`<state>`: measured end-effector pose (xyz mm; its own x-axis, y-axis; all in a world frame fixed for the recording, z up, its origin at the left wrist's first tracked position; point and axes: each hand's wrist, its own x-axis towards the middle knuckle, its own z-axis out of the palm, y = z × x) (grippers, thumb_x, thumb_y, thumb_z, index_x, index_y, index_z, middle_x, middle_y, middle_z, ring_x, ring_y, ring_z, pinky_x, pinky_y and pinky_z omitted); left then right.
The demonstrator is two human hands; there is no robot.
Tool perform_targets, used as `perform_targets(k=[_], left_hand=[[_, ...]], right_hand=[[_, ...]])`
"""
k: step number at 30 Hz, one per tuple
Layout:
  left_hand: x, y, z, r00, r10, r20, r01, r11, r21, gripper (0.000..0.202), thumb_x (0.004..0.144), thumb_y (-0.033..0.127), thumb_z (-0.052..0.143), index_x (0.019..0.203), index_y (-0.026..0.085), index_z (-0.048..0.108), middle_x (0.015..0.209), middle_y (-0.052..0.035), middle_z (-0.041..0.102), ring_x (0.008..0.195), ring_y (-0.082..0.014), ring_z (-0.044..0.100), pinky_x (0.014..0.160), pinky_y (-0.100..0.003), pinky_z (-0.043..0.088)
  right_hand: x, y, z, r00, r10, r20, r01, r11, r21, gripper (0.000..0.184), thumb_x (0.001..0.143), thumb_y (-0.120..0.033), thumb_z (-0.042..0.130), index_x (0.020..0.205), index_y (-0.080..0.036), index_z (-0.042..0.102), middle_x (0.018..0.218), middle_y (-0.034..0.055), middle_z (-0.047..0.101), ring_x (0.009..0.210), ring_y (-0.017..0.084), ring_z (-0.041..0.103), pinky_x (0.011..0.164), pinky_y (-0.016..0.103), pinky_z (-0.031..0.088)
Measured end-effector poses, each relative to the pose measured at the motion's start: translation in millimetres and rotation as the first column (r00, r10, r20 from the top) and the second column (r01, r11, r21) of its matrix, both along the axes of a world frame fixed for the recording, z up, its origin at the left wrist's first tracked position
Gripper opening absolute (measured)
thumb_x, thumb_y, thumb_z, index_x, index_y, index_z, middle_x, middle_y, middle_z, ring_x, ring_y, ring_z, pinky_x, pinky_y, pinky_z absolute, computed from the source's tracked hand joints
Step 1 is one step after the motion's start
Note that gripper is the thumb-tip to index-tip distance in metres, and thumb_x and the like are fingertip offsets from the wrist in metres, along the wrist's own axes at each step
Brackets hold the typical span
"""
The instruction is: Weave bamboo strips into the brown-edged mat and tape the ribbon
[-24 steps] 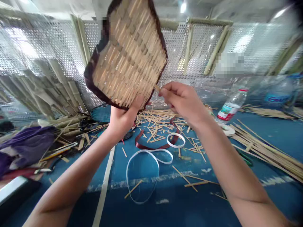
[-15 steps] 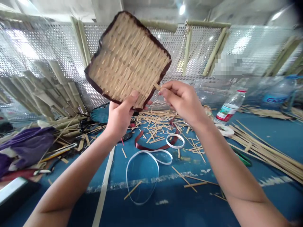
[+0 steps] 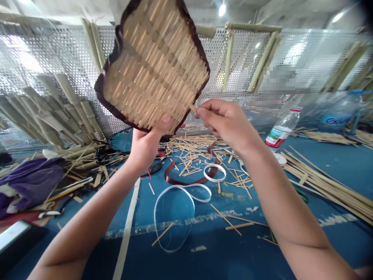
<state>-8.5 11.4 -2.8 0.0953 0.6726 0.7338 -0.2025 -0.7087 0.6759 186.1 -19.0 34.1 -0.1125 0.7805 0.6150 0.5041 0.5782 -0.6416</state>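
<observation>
This looks like a workshop for making things out of bamboo. Lots of thin cut strips (image 3: 189,149) lie in a messy heap toward the far edge of the blue desk (image 3: 233,256), a bunch of long strips (image 3: 326,184) lies along its right side, and many chopped bamboo pieces (image 3: 70,95) lean together at the far left. Behind the desk is a wall (image 3: 244,50) full of little holes, with bamboo poles (image 3: 263,60) by it, and a bright lamp (image 3: 222,9) shines under a plain grey ceiling (image 3: 274,13).
</observation>
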Motion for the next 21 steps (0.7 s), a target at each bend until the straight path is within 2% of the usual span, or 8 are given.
perform_targets(k=[2,5,9,12,14,17,19,21], left_hand=[[-3,3,-0.1,1.000,-0.015,-0.010,0.015,1.000,-0.017,0.023,0.088,0.035,0.068,0.103,0.021,0.077,0.097,-0.0083,0.075,0.100,-0.0295,0.072,0.091,-0.043,0.059],[-4,10,-1.1,1.000,-0.020,-0.011,0.020,0.999,-0.028,0.024,0.086,0.036,0.069,0.104,0.021,0.077,0.102,-0.0082,0.075,0.103,-0.0300,0.071,0.095,-0.044,0.058],[-1,9,-4.7,0.999,0.035,-0.031,-0.033,0.998,0.052,0.022,0.088,0.036,0.068,0.101,0.020,0.077,0.099,-0.0065,0.076,0.106,-0.0281,0.070,0.101,-0.044,0.054],[2,4,-8.0,0.989,0.104,-0.105,-0.089,0.987,0.136,0.022,0.089,0.036,0.066,0.097,0.018,0.076,0.094,-0.0064,0.077,0.103,-0.0267,0.072,0.102,-0.043,0.054],[3,2,-9.5,0.986,0.124,-0.108,-0.108,0.984,0.143,0.022,0.088,0.036,0.067,0.096,0.017,0.076,0.092,-0.0066,0.077,0.102,-0.0269,0.072,0.102,-0.043,0.054],[5,1,-8.5,0.995,0.097,-0.002,-0.096,0.992,0.082,0.021,0.087,0.036,0.067,0.096,0.019,0.075,0.091,-0.0055,0.076,0.103,-0.0274,0.071,0.098,-0.041,0.055],[8,2,-4.5,0.997,0.045,0.063,-0.044,0.999,-0.009,0.022,0.086,0.037,0.067,0.097,0.019,0.074,0.093,-0.0053,0.075,0.101,-0.0268,0.072,0.089,-0.038,0.058],[11,0,0.7,0.993,-0.046,0.107,0.060,0.988,-0.141,0.023,0.086,0.036,0.066,0.100,0.018,0.071,0.096,-0.0065,0.074,0.093,-0.0248,0.072,0.076,-0.034,0.060]], right_hand=[[-1,0,-1.8,0.997,-0.055,0.047,0.051,0.996,0.073,0.023,0.097,-0.036,0.055,0.083,-0.019,0.061,0.060,-0.0030,0.044,0.055,0.010,0.037,0.056,0.028,0.027],[-6,-1,-4.8,0.969,-0.230,0.092,0.203,0.950,0.238,0.018,0.096,-0.032,0.056,0.084,-0.019,0.060,0.064,-0.0012,0.051,0.058,0.011,0.040,0.059,0.029,0.028],[-12,-2,-5.7,0.959,-0.265,0.098,0.244,0.952,0.182,0.022,0.096,-0.032,0.054,0.078,-0.019,0.057,0.059,-0.0022,0.047,0.055,0.011,0.039,0.058,0.030,0.026],[-12,-2,-4.8,0.951,-0.294,0.100,0.270,0.942,0.198,0.021,0.095,-0.028,0.056,0.077,-0.019,0.057,0.060,-0.0018,0.047,0.057,0.012,0.039,0.059,0.030,0.026],[-10,0,-4.3,0.970,-0.226,0.087,0.209,0.963,0.168,0.020,0.095,-0.029,0.056,0.077,-0.019,0.056,0.061,-0.0021,0.046,0.058,0.012,0.040,0.059,0.030,0.026],[-2,8,-4.5,1.000,0.020,-0.017,-0.019,0.999,0.031,0.022,0.096,-0.036,0.056,0.081,-0.020,0.057,0.061,-0.0033,0.042,0.056,0.010,0.037,0.055,0.028,0.026],[4,14,-4.5,0.975,0.185,-0.122,-0.192,0.980,-0.049,0.022,0.096,-0.040,0.056,0.085,-0.021,0.056,0.062,-0.0040,0.041,0.053,0.010,0.034,0.051,0.027,0.024],[9,17,-4.1,0.927,0.313,-0.205,-0.341,0.933,-0.114,0.021,0.094,-0.040,0.059,0.086,-0.022,0.055,0.063,-0.0045,0.041,0.052,0.009,0.033,0.048,0.026,0.022]])
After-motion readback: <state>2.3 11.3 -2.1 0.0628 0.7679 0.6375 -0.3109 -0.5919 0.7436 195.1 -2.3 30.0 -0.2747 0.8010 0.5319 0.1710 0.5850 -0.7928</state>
